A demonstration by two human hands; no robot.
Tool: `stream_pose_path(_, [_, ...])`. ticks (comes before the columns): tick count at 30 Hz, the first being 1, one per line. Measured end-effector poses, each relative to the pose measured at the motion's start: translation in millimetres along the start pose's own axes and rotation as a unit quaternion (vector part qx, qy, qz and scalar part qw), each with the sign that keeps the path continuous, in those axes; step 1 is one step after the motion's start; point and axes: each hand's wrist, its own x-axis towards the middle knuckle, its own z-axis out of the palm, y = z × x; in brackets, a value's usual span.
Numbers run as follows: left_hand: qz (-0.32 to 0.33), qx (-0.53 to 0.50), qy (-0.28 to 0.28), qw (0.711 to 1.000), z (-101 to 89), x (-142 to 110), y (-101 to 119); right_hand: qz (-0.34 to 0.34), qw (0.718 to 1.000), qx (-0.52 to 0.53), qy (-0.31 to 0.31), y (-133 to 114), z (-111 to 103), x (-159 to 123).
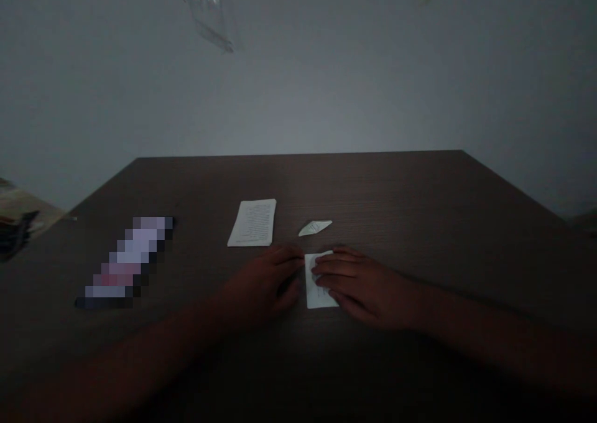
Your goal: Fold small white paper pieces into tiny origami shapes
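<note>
A small white sheet of paper [319, 297] with faint print lies on the dark table in front of me. My right hand [361, 286] rests flat across it with fingers stretched out, covering its right part. Beside the sheet's left edge is my left hand [273, 280], fingers bent and a gap between thumb and forefinger. Its fingertips reach the sheet's upper left corner; whether they touch it I cannot tell. Just beyond the sheet sits a small folded paper piece [316, 227], pointed at both ends.
Farther left lies a stack of printed paper sheets [253, 224]. A blurred-out, phone-like device [124, 261] is at the left of the brown wood-grain table [396, 193]. Behind the table rises a pale wall [326, 68], with a clear plastic bag [209, 12] on it.
</note>
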Motion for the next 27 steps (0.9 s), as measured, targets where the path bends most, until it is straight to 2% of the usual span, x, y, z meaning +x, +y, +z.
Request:
stream_pose_path(12, [-0.030, -0.014, 0.003, 0.999, 0.4, -0.8, -3.6, 0.001, 1.000, 0.017, -0.015, 0.8, -1.5, -1.2])
stream_pose_path(17, [-0.014, -0.027, 0.027, 0.999, 1.3, 0.2, -4.6, 0.010, 1.000, 0.020, -0.010, -0.1, -0.4, -0.9])
stream_pose_path(23, [-0.035, 0.014, 0.049, 0.998, 5.0, -2.0, -4.7, 0.010, 0.999, 0.026, -0.020, 0.1, -1.6, -1.7])
stream_pose_path(27, [-0.042, 0.032, 0.033, 0.998, 6.2, -0.8, -4.4, 0.010, 0.999, 0.023, -0.021, 0.2, -1.4, -2.6])
